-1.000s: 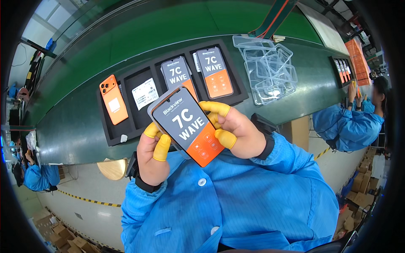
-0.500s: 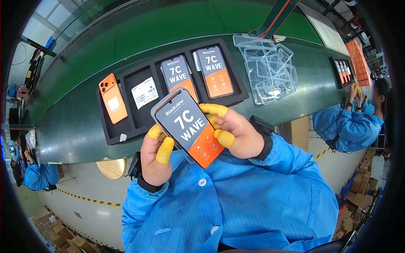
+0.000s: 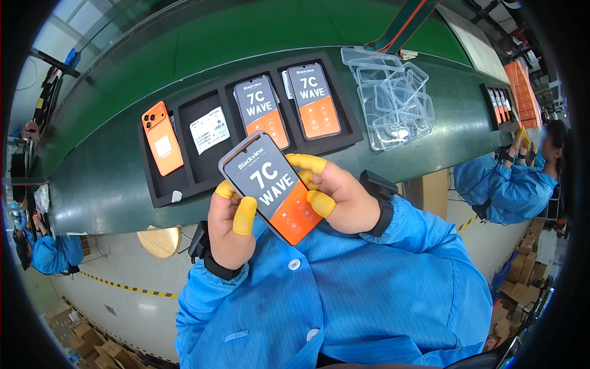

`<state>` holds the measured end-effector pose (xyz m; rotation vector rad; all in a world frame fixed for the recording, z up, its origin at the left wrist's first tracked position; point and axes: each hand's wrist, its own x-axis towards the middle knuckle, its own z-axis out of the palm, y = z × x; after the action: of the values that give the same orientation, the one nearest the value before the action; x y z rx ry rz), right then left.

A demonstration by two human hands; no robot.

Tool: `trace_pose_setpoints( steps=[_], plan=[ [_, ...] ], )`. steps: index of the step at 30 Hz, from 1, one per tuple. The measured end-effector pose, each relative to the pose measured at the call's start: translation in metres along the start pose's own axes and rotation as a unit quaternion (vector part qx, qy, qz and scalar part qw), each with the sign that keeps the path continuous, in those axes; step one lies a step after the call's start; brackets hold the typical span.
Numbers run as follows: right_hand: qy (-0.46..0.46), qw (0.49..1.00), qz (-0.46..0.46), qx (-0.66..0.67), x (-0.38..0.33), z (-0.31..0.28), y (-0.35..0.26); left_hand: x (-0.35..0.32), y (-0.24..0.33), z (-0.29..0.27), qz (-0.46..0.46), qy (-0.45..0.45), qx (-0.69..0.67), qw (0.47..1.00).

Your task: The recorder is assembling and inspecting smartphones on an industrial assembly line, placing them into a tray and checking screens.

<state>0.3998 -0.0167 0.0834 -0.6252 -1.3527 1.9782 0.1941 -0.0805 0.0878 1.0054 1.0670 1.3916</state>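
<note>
A phone [image 3: 268, 184] with a grey and orange printed front is held between my two hands, face up and tilted. A thin pale rim, looking like a clear case, shows along its upper left edge. My left hand [image 3: 232, 229] grips its left side, the thumb in a yellow finger cot. My right hand [image 3: 344, 200] closes on the right side, its thumb at the front edge. Behind it lies a black foam tray [image 3: 198, 167]. The tray holds an orange phone [image 3: 163, 140] back side up, a white printed label [image 3: 209, 130], and two face-up phones, one in the middle [image 3: 260, 107] and one at right [image 3: 314, 101].
Several clear plastic cases [image 3: 393, 101] are heaped on the green workbench [image 3: 101, 184], right of the tray. A co-worker [image 3: 507, 187] in blue sits at the far right near another tray [image 3: 498, 106]. A round wooden stool [image 3: 160, 242] stands below the bench edge.
The pale rim showing beside the held phone's left edge has narrowed, and phone and rim sit closer together. Both hands keep their hold, with the phone shifted slightly left.
</note>
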Motion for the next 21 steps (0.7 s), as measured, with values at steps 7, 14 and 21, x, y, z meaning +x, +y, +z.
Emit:
trace_pose_setpoints(
  steps=[7,14,21],
  plan=[
    [-0.015,0.977,0.035,-0.208,0.0,-0.002,-0.013,-0.006,-0.011,-0.003,-0.016,0.048,0.05,0.997],
    [-0.052,0.954,0.113,-0.271,0.003,0.002,-0.025,-0.012,-0.019,-0.011,-0.054,0.083,0.039,0.994],
    [-0.084,0.913,0.086,-0.391,0.006,0.003,-0.028,-0.02,-0.022,-0.014,-0.062,0.088,-0.004,0.994]
  ],
)
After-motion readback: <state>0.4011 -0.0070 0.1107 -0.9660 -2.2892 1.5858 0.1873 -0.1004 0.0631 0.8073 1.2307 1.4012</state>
